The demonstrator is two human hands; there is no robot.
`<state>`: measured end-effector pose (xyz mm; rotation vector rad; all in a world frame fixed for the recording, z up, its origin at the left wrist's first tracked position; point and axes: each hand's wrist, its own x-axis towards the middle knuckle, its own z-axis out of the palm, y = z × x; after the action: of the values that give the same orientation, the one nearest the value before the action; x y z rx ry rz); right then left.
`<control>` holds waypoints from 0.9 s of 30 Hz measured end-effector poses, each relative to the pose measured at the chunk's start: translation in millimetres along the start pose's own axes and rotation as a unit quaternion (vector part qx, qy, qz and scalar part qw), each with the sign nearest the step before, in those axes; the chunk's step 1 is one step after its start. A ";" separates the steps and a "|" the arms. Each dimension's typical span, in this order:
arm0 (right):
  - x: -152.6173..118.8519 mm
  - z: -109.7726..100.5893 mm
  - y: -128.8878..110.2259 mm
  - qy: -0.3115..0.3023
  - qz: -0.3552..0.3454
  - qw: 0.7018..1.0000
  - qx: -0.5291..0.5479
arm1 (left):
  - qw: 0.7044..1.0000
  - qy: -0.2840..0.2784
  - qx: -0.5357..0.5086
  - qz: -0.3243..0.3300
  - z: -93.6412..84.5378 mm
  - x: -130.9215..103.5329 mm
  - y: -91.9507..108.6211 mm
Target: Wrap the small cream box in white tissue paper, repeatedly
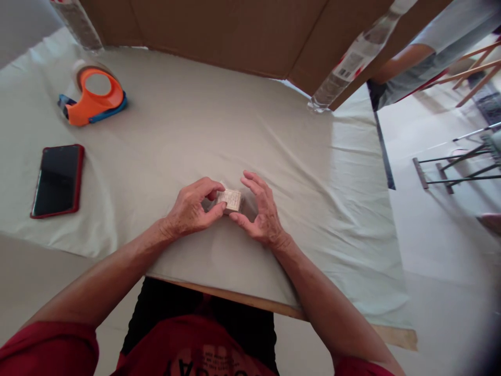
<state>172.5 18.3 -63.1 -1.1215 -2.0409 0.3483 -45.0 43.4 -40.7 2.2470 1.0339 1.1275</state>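
Observation:
A small pale box (230, 200) with fine print on its top rests on the cloth near the front of the table. My left hand (195, 205) pinches its left side between thumb and fingertips. On the other side, my right hand (261, 211) has its fingers spread and curved around the box's right end. The right thumb lies close to the box's front edge; whether it touches is hard to see. The print is too small to read.
An orange and blue tape dispenser (94, 99) stands at the back left, with a phone in a red case (58, 180) nearer me. A tall brown cardboard panel (219, 36) edges the back of the table cloth (164, 104). Beyond it at right is a person's arm (405, 61).

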 end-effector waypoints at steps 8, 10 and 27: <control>1.6 -2.2 1.0 -0.021 0.020 0.999 0.024 | 0.997 0.056 0.004 -0.060 0.7 2.6 -2.2; 1.1 -2.1 0.6 -0.030 0.020 0.999 0.028 | 0.996 0.059 -0.003 -0.064 1.3 2.9 -2.3; 1.4 -4.3 0.7 -0.005 -0.005 0.999 0.037 | 0.947 -0.110 -0.201 -0.225 3.6 -2.0 -13.4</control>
<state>175.6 19.3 -59.9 -1.0653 -2.0252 0.4224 -48.6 50.2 -52.4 1.6594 1.0414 0.7817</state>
